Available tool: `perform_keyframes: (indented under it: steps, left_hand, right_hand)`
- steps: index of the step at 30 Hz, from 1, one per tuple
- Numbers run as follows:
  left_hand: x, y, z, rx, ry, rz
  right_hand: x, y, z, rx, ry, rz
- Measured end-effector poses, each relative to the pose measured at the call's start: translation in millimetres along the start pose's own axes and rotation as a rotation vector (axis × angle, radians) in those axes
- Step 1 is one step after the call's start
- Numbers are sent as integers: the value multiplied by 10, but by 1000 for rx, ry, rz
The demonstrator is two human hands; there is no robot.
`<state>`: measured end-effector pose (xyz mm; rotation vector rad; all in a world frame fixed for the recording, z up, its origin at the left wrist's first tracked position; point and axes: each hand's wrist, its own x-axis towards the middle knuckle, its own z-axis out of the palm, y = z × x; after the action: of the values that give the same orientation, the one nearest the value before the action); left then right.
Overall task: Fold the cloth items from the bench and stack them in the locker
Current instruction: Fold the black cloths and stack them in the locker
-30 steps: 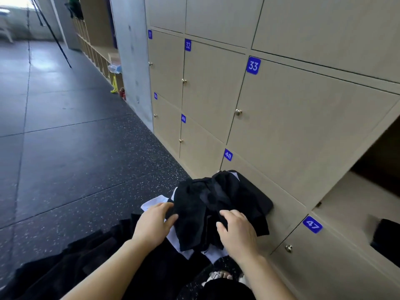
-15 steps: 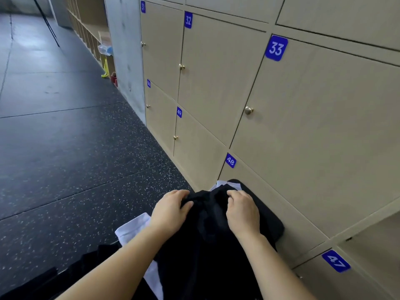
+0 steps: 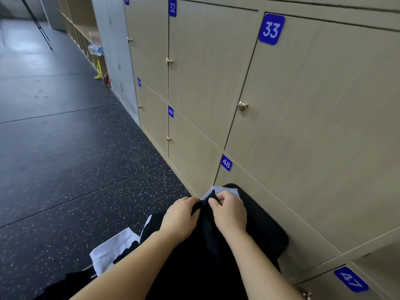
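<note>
A black cloth [image 3: 257,230] lies bunched in front of me, low in the head view, against the locker wall. My left hand [image 3: 180,217] grips its upper edge on the left. My right hand [image 3: 229,211] pinches the same edge just to the right, fingers curled round the fabric. A white cloth [image 3: 112,250] lies under the black one and shows at the lower left, and a pale corner [image 3: 233,190] of cloth peeks out above my right hand. The bench is hidden beneath the cloths.
Beige locker doors numbered 32 [image 3: 172,7], 33 [image 3: 271,29], 48 [image 3: 226,163] and 47 [image 3: 350,279] fill the right side, all closed in view. Dark speckled floor [image 3: 71,161] stretches to the left. More black cloth [image 3: 65,286] lies at the bottom left.
Both hands have moved up the black cloth to its far edge and closer together. My view has swung nearer the lockers, and the open compartment at right has left the frame.
</note>
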<state>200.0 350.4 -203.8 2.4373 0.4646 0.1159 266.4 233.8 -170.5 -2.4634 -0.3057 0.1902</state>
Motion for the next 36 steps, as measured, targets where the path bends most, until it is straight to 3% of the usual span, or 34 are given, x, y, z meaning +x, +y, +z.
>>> perform_keyframes:
  steps: [7, 11, 14, 20, 23, 31, 34, 36]
  left_hand:
    - [-89, 120, -284, -385, 48, -114]
    - [-313, 437, -666, -903, -75, -247]
    - [-546, 680, -960, -1110, -174, -212]
    - [-1041, 1167, -1519, -1202, -198, -12]
    - [-1247, 1402, -1753, -1135, -215, 80]
    - [-1611, 2058, -2250, -1076, -73, 210]
    - [-1724, 2288, -2359, -1106, -98, 236]
    - [-1794, 2437, -2410, -1143, -114, 252]
  right_hand:
    - [-353, -232, -489, 617, -86, -97]
    - [-633, -365, -873, 781, -98, -121]
    - [-870, -457, -1175, 828, -82, -155]
    - [-1357, -665, -1851, 858, 20, -247]
    - [-1583, -778, -2168, 895, 82, -297]
    - [-2068, -941, -2876, 890, 199, -433]
    - [-2249, -955, -3058, 964, 189, -424]
    - [-2376, -921, -3118, 996, 95, -404]
